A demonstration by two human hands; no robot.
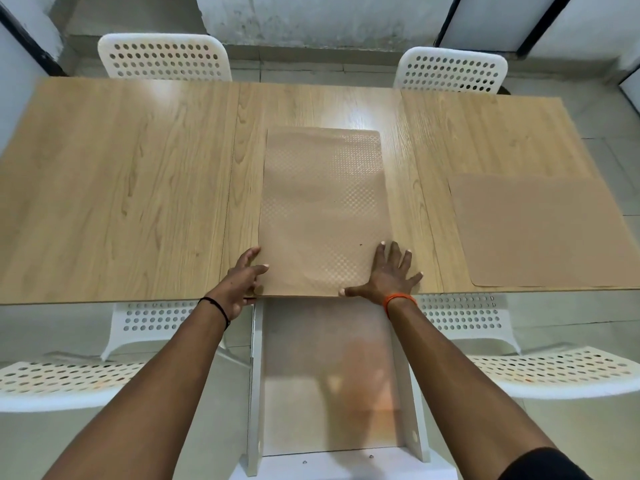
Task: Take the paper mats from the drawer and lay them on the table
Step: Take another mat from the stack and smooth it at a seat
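Wooden table (138, 188) fills the head view, its near edge running straight across just behind both wrists. Bare tabletop extends wide to the left of the left hand and beyond the fingertips toward the far edge. Four white perforated chairs stand around it: two at the far edge (165, 57) (451, 70), and two at the near side (69, 379) (561, 372), one outside each forearm.

Left hand (242, 278) has fingers partly curled, gripping the near left corner of the centre paper mat (325, 209), thumb on top. Right hand (388, 275) lies flat and spread, palm pressing the mat's near right corner, outer fingers reaching onto bare wood.

Centre mat is tan, rectangular, long side running away from the hands, with a faint embossed checker pattern; its near edge sits flush with the table edge. A second paper mat (554, 230), plain tan, lies flat well to the right of the right hand.

Between the forearms, below the table edge, an open white drawer (256, 393) shows a pale sheet inside.
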